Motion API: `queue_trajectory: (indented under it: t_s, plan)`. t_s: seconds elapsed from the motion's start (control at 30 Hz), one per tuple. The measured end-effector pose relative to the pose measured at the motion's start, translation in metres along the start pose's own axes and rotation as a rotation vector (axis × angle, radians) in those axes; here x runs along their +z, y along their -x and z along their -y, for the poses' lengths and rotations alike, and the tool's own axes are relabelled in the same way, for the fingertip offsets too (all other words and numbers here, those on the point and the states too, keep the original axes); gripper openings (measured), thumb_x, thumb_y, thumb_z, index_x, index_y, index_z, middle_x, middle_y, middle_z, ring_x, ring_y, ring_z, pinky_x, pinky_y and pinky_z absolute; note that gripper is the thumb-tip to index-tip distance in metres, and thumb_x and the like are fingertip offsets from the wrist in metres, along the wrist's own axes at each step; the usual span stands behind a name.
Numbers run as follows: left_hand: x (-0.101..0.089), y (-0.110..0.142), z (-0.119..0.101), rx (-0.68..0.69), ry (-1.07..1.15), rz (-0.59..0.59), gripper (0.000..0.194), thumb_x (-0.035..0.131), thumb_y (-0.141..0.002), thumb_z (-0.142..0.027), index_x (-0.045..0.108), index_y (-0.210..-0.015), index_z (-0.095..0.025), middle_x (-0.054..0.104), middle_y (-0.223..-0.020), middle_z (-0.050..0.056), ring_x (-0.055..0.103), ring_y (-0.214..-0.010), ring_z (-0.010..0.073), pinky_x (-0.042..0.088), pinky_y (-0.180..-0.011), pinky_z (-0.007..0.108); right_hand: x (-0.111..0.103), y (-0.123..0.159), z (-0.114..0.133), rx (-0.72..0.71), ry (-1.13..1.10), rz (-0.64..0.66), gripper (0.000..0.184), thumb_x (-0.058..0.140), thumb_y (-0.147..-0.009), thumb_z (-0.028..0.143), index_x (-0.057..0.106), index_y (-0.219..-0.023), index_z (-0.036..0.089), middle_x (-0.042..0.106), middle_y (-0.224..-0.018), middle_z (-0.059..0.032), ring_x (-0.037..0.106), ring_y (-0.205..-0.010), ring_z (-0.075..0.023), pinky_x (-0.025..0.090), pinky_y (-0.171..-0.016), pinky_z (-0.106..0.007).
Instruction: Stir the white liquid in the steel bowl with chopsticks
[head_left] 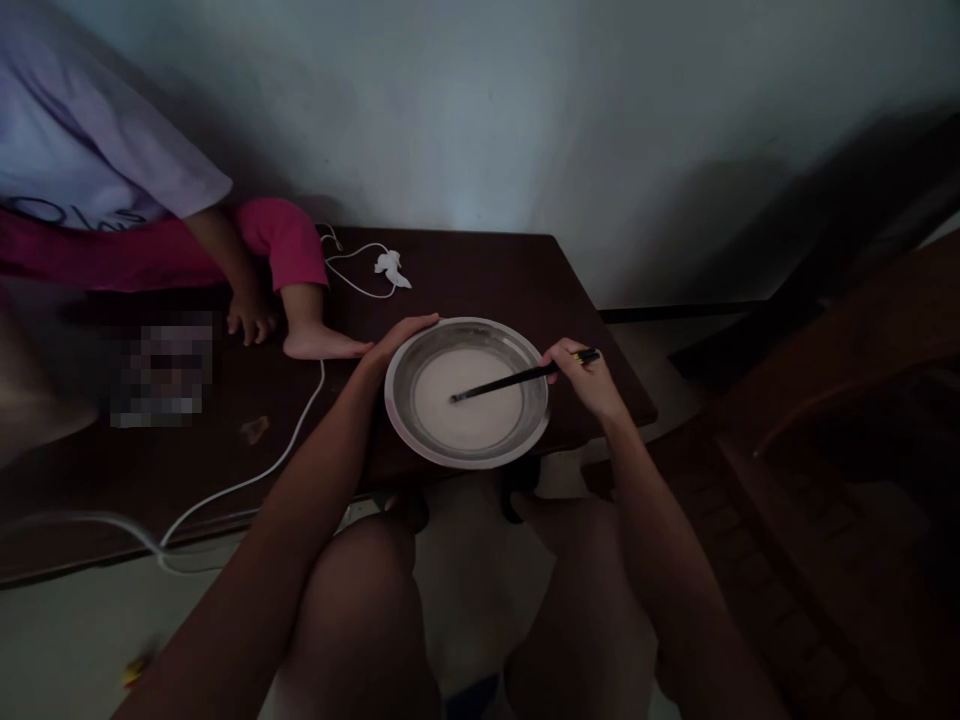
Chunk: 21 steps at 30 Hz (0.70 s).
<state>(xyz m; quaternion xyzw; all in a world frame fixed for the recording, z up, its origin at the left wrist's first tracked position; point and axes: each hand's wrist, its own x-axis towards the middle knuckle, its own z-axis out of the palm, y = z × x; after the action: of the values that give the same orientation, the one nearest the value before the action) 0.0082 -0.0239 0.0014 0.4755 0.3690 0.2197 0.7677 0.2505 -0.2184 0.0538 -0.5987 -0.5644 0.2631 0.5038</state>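
Note:
A wide metal basin [406,424] sits at the front edge of the dark wooden table, holding a pale, milky mixture [480,420]. My left hand [397,335] is wrapped against the basin's left rim, its fingers partly hidden along the far side. In my right hand [581,375], at the basin's right rim, is a pair of black chopsticks [506,381], closed in my fingers. Their tips dip into the mixture near its middle, and their patterned ends stick out past my hand to the right.
Another person [112,150] sits on the table [480,270] at the left, a bare foot close to my left hand. A white cable [292,445] crosses the tabletop, with a crumpled white item [390,268] behind. Wooden furniture [825,400] stands at the right.

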Motion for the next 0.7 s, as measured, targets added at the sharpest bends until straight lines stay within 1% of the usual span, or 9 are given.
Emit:
queue_trajectory:
  t_s: [0.07, 0.17, 0.23, 0.3, 0.37, 0.5, 0.53, 0.6, 0.7]
  plan:
    - [0.0, 0.0, 0.001, 0.001, 0.018, 0.019, 0.025, 0.059, -0.085, -0.036, 0.071, -0.076, -0.015, 0.069, -0.071, 0.002, 0.064, -0.069, 0.0147, 0.052, -0.071, 0.024, -0.001, -0.001, 0.0, -0.009, 0.015, -0.07, 0.043, 0.057, -0.083, 0.061, 0.067, -0.068, 0.022, 0.056, -0.054, 0.0025, 0.054, -0.057, -0.0129, 0.043, -0.062, -0.029]
    - [0.0, 0.0, 0.0, -0.006, 0.016, 0.02, 0.025, 0.062, -0.084, -0.037, 0.07, -0.074, -0.015, 0.068, -0.068, 0.001, 0.063, -0.066, 0.0142, 0.052, -0.067, 0.023, -0.006, -0.001, -0.003, 0.02, 0.026, -0.204, 0.044, 0.055, -0.086, 0.058, 0.065, -0.063, 0.022, 0.051, -0.048, 0.0033, 0.05, -0.051, -0.0119, 0.04, -0.059, -0.028]
    - [0.0, 0.001, 0.0, -0.018, 0.009, -0.004, 0.025, 0.064, -0.082, -0.038, 0.07, -0.076, -0.014, 0.068, -0.067, 0.002, 0.063, -0.065, 0.0146, 0.052, -0.065, 0.024, -0.006, 0.0, -0.002, 0.032, 0.01, -0.166, 0.044, 0.055, -0.086, 0.057, 0.064, -0.062, 0.021, 0.051, -0.047, 0.0033, 0.049, -0.05, -0.0115, 0.04, -0.058, -0.028]
    - [0.002, 0.002, -0.001, -0.009, 0.002, -0.041, 0.024, 0.065, -0.08, -0.038, 0.071, -0.079, -0.014, 0.068, -0.068, 0.002, 0.063, -0.065, 0.0151, 0.052, -0.066, 0.024, -0.003, 0.0, -0.002, 0.016, 0.0, -0.072, 0.043, 0.056, -0.086, 0.057, 0.066, -0.064, 0.022, 0.053, -0.05, 0.0028, 0.052, -0.053, -0.0121, 0.041, -0.06, -0.028]
    - [0.003, 0.003, -0.001, 0.012, -0.007, -0.049, 0.025, 0.065, -0.08, -0.037, 0.072, -0.082, -0.014, 0.069, -0.07, 0.002, 0.063, -0.066, 0.0155, 0.052, -0.067, 0.025, 0.0, -0.002, -0.002, -0.013, 0.005, -0.05, 0.042, 0.056, -0.085, 0.058, 0.067, -0.067, 0.021, 0.056, -0.053, 0.0024, 0.055, -0.057, -0.0127, 0.043, -0.063, -0.028]
    - [0.002, 0.003, -0.001, 0.009, 0.0, 0.016, 0.025, 0.062, -0.083, -0.037, 0.072, -0.08, -0.014, 0.07, -0.071, 0.002, 0.063, -0.068, 0.0147, 0.052, -0.07, 0.024, -0.005, -0.003, -0.008, 0.001, 0.007, -0.228, 0.044, 0.055, -0.086, 0.056, 0.065, -0.063, 0.021, 0.052, -0.049, 0.0033, 0.05, -0.051, -0.0111, 0.04, -0.058, -0.027]
    - [0.001, 0.003, -0.001, 0.006, 0.003, 0.023, 0.025, 0.062, -0.083, -0.036, 0.071, -0.079, -0.014, 0.069, -0.071, 0.001, 0.063, -0.067, 0.0142, 0.051, -0.069, 0.024, -0.006, -0.003, -0.008, 0.017, -0.002, -0.242, 0.045, 0.055, -0.086, 0.056, 0.064, -0.061, 0.02, 0.051, -0.048, 0.0034, 0.048, -0.048, -0.0106, 0.038, -0.055, -0.027]
    - [0.0, 0.002, 0.0, 0.0, 0.005, 0.031, 0.024, 0.062, -0.083, -0.036, 0.071, -0.079, -0.014, 0.07, -0.071, 0.001, 0.062, -0.067, 0.0135, 0.051, -0.069, 0.023, -0.004, -0.001, -0.008, 0.036, -0.019, -0.185, 0.045, 0.056, -0.086, 0.056, 0.064, -0.059, 0.02, 0.051, -0.048, 0.0034, 0.047, -0.047, -0.0102, 0.038, -0.054, -0.027]
    - [-0.002, 0.0, 0.001, 0.009, 0.018, 0.041, 0.025, 0.063, -0.083, -0.038, 0.071, -0.08, -0.015, 0.07, -0.073, 0.001, 0.063, -0.069, 0.014, 0.051, -0.069, 0.023, 0.004, -0.002, -0.005, 0.019, -0.027, -0.055, 0.041, 0.056, -0.086, 0.055, 0.067, -0.065, 0.021, 0.054, -0.051, 0.0032, 0.053, -0.054, -0.0114, 0.043, -0.06, -0.027]
